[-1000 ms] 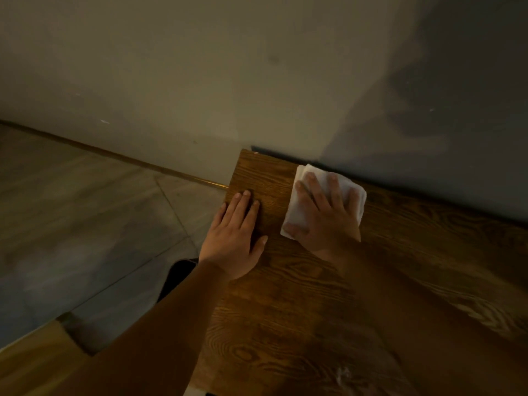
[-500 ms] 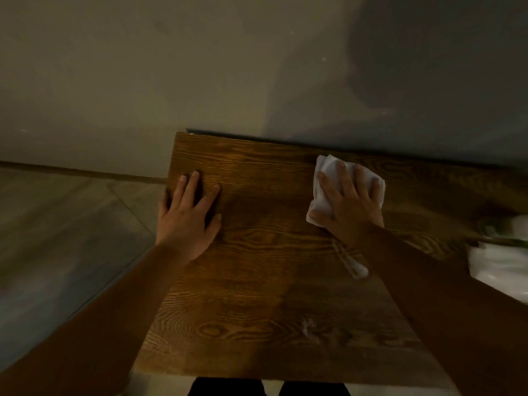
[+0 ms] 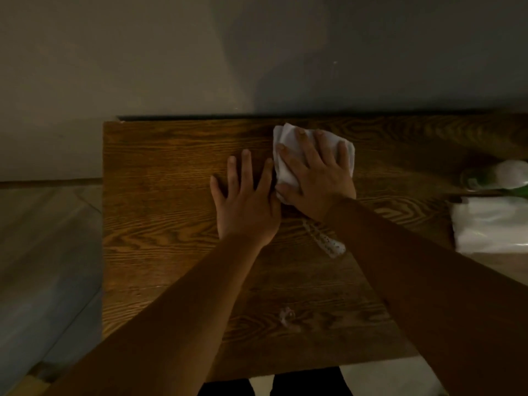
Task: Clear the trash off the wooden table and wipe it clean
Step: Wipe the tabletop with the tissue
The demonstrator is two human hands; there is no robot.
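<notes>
Head view: a folded white paper napkin lies flat on the brown wood-grain tabletop, close to its far edge by the grey wall. The right hand presses down on it with fingers spread, so the grip is wide and flat, palm pinning the napkin rather than closing round it. Just beside that grip, on its left and touching or nearly touching the napkin's edge, the left hand rests open and flat on the bare wood, holding nothing. Nearer the person than the grip, a pale speckled smear streaks the wood, and a smaller whitish spot sits closer still. Well to the right of the grip lie a blurred white plastic bag and something green and white behind it, too blurred to identify.
</notes>
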